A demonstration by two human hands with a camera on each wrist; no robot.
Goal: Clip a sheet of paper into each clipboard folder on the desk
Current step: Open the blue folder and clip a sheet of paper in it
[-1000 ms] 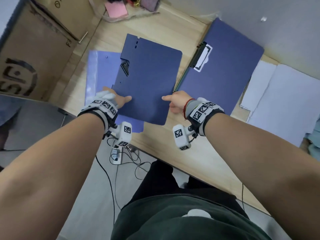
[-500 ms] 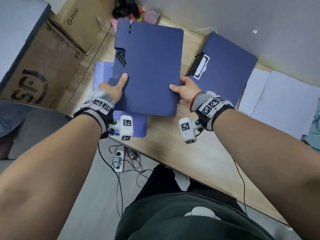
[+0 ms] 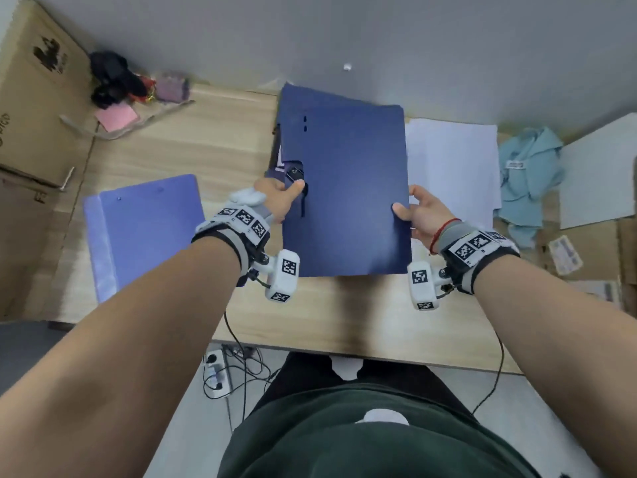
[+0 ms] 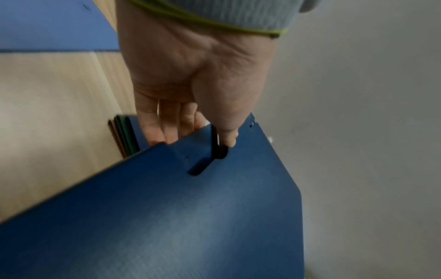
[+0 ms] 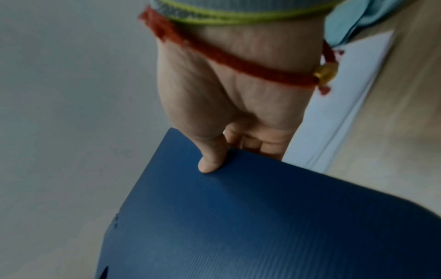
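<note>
A closed dark blue clipboard folder [image 3: 351,188] is held above the desk, over another dark blue folder [image 3: 293,98] whose far edge shows behind it. My left hand [image 3: 281,198] grips its left edge, thumb on top by the black clip [image 4: 218,145] and fingers [image 4: 167,122] underneath. My right hand [image 3: 418,213] pinches the right edge, thumb [image 5: 211,156] on the cover. A light purple folder [image 3: 144,229] lies closed on the desk to the left. White paper sheets [image 3: 455,167] lie to the right of the held folder.
Cardboard boxes [image 3: 31,132] stand at the desk's left end. A pink note [image 3: 115,117] and dark clutter [image 3: 113,77] sit at the back left. A light blue cloth [image 3: 531,174] and a white board [image 3: 599,174] lie at the right. A grey wall [image 3: 344,36] runs behind the desk.
Both hands have carried the dark blue folder to the right, from above the light purple folder to above the second dark blue folder. The purple folder now lies uncovered.
</note>
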